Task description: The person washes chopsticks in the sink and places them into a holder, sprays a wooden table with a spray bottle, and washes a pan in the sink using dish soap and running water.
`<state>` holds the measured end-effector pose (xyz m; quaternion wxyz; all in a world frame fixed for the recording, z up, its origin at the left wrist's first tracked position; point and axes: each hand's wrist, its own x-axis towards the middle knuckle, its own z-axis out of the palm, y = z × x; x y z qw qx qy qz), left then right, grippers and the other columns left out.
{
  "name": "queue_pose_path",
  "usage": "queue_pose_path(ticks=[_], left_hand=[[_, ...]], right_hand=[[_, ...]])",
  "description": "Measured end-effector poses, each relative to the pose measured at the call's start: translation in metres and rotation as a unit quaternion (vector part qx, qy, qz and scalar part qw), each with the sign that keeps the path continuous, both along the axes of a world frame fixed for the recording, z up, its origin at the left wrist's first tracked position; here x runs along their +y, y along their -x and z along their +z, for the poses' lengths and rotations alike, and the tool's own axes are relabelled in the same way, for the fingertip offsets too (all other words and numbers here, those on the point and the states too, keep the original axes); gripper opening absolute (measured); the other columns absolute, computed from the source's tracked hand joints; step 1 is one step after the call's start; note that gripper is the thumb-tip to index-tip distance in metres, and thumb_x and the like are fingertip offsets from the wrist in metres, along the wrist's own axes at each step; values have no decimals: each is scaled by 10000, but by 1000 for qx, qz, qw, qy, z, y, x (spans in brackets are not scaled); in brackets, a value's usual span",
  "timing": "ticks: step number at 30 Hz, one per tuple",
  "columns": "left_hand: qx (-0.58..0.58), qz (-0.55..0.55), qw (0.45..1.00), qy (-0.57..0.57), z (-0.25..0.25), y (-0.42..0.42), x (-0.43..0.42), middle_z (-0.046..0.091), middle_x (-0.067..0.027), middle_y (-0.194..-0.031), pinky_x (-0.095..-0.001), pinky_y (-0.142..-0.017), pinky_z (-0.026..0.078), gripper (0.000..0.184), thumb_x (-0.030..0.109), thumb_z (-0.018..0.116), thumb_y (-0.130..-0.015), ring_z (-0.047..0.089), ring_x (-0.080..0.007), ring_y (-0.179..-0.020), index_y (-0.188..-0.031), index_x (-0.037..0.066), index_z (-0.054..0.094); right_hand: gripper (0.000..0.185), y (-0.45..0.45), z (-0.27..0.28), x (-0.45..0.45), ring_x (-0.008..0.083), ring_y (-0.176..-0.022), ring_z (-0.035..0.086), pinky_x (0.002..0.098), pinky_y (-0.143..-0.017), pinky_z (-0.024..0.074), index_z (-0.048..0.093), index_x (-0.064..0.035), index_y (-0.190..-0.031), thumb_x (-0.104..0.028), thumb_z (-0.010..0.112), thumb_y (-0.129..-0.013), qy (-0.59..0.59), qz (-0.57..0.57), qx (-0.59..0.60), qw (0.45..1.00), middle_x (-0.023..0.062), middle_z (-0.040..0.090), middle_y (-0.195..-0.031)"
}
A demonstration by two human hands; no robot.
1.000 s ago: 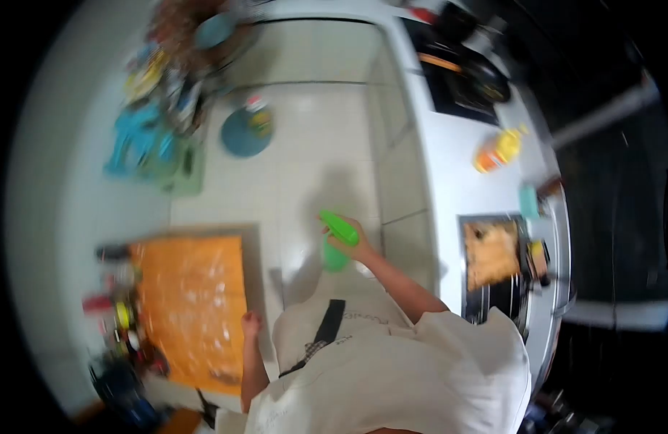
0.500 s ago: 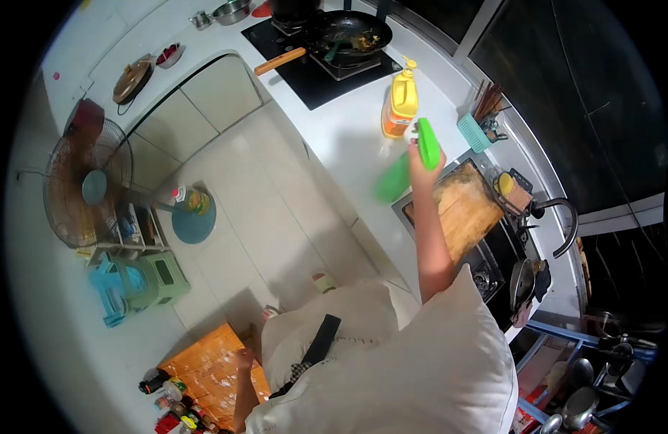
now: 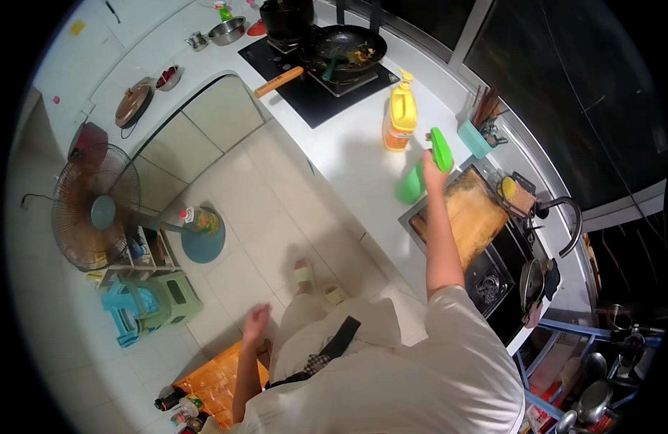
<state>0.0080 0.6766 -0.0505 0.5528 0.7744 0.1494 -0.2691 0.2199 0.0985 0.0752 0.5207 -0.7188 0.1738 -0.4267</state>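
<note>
My right hand (image 3: 436,171) is wrapped round the neck of a green spray bottle (image 3: 411,185), which stands upright on or just over the white counter (image 3: 352,170). Just beyond it is a yellow pump bottle (image 3: 400,116) with an orange label. Beside my right wrist lies a wooden board (image 3: 467,214) across the sink (image 3: 496,278). My left hand (image 3: 257,318) hangs over the floor near an orange-covered table (image 3: 222,380). Its fingers are loosely curled, and nothing shows in them.
A black stove (image 3: 312,87) bears a wok (image 3: 342,49) and a pot (image 3: 287,20). At the left are a standing fan (image 3: 96,206) and a green stool (image 3: 178,296). A teal utensil basket (image 3: 475,139) and a faucet (image 3: 571,220) are at the right.
The view has turned from the floor towards the counter. My right hand has carried the spray bottle from over the floor to the counter beside the yellow bottle. My left hand has moved forward.
</note>
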Motion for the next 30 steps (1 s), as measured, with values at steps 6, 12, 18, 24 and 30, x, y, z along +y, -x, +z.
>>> queue_pose_path(ticks=[6,12,18,24,30], left_hand=[[-291,-277,872,278,384,-113,-154,604,-148,-1132,-389,-959,385,338,-47,401,-797,524,-314,-1113,-1074,-38,594],[-492,-428,633,416,478,-144,-146,524,-179,-1219,-376,-915,439,288,179,447,-906,521,-303,-1091,-1084,-7,577],[-671,-190,611,375,475,-164,-117,684,-59,-837,-357,-792,480,90,159,675,-804,632,-207,-917,-882,199,697],[-373,-537,621,431,426,-235,-149,590,-77,-1092,-373,-925,407,194,110,507,-877,536,-252,-1056,-1029,63,617],[-218,-292,892,266,257,-308,-100,634,-96,-1032,-289,-879,444,246,15,469,-886,580,-163,-1006,-1106,-13,575]], right_hand=[[217,-5,-15,-12,128,-677,559,282,-655,456,633,14,-926,-89,642,-736,42,-41,45,997,47,630,-765],[401,-8,-7,-4,142,-831,606,265,-746,476,538,3,-1169,69,521,-774,-32,21,11,999,75,610,-1020],[417,-7,-17,-4,134,-846,603,254,-766,470,507,-9,-1210,42,537,-797,-4,-57,83,995,74,611,-1029],[365,-7,-23,-3,154,-883,603,275,-806,468,534,-13,-1177,17,531,-814,0,-60,67,996,72,635,-975],[259,-5,-9,32,174,-668,563,323,-658,465,593,-5,-849,-180,730,-718,42,-304,109,946,59,618,-764]])
